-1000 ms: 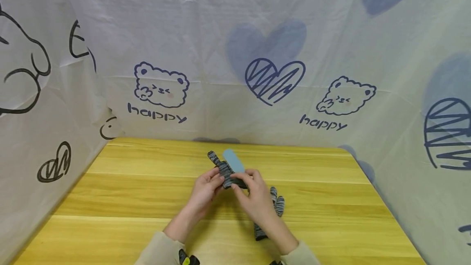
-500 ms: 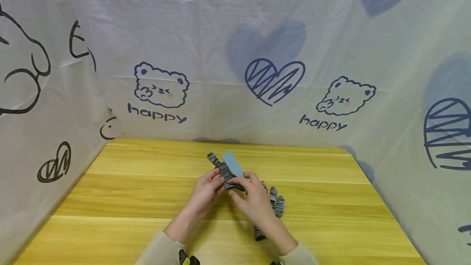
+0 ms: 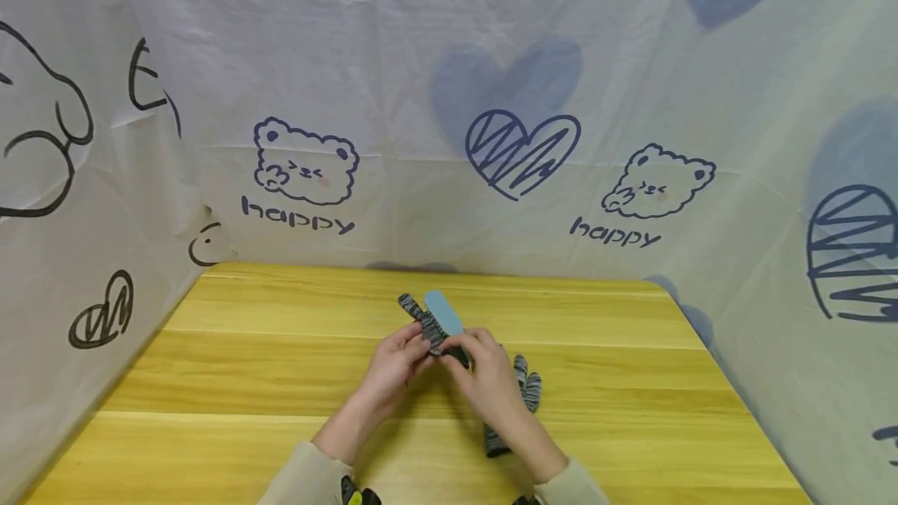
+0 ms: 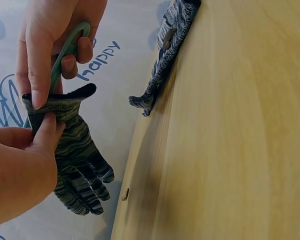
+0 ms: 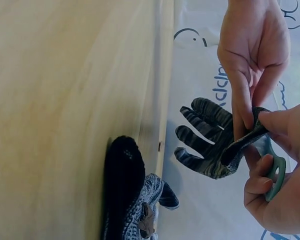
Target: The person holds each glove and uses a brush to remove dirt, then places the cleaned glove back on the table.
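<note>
A grey-black knitted glove [image 3: 429, 332] is held up in the middle of the head view, its fingers pointing away. My left hand [image 3: 393, 365] pinches it near the cuff between thumb and fingers. My right hand [image 3: 487, 380] pinches the cuff's other side, as the left wrist view also shows. Curled round a teal looped handle [image 5: 277, 175] are the right hand's lower fingers. That handle seems to belong to the light-blue brush [image 3: 442, 310] beside the glove, with dark bristles along one edge. Part of the brush is hidden behind the glove.
A second matching glove [image 3: 531, 390] lies on the wooden table [image 3: 245, 380], partly under my right forearm. A brown patch [image 4: 167, 39] shows on it in the wrist views. White printed sheets [image 3: 421, 217] hang behind the table and at both sides.
The light-blue brush and the right hand have shifted slightly down, toward me. The held glove has turned a little and shows less of its cuff. The table glove stays put.
</note>
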The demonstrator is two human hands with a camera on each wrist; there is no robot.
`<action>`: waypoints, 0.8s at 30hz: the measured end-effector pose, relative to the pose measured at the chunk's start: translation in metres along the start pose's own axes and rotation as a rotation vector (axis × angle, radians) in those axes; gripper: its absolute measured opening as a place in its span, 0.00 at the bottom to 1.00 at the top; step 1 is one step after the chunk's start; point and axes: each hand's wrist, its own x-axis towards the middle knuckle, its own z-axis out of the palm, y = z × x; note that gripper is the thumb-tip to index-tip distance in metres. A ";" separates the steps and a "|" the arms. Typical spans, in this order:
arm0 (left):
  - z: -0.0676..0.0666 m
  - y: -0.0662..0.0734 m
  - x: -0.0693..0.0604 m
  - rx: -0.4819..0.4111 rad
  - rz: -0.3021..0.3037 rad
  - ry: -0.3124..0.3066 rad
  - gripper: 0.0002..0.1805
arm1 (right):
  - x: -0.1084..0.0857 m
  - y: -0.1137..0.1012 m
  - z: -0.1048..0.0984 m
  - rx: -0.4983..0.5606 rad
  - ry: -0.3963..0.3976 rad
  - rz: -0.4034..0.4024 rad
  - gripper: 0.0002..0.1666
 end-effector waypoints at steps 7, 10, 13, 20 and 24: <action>-0.001 0.001 -0.001 0.011 -0.009 -0.018 0.30 | 0.003 0.005 -0.004 0.152 -0.006 0.079 0.07; -0.001 0.002 -0.001 0.023 -0.007 -0.040 0.29 | 0.005 0.007 -0.005 0.209 0.004 0.138 0.07; -0.001 0.001 -0.001 0.023 0.000 -0.059 0.28 | 0.006 0.008 -0.007 0.293 0.008 0.214 0.08; 0.000 -0.002 -0.001 0.036 -0.008 -0.117 0.29 | 0.010 0.008 -0.012 0.534 0.074 0.387 0.09; 0.001 -0.002 -0.001 0.039 -0.026 -0.148 0.28 | 0.012 0.010 -0.015 0.647 0.134 0.469 0.11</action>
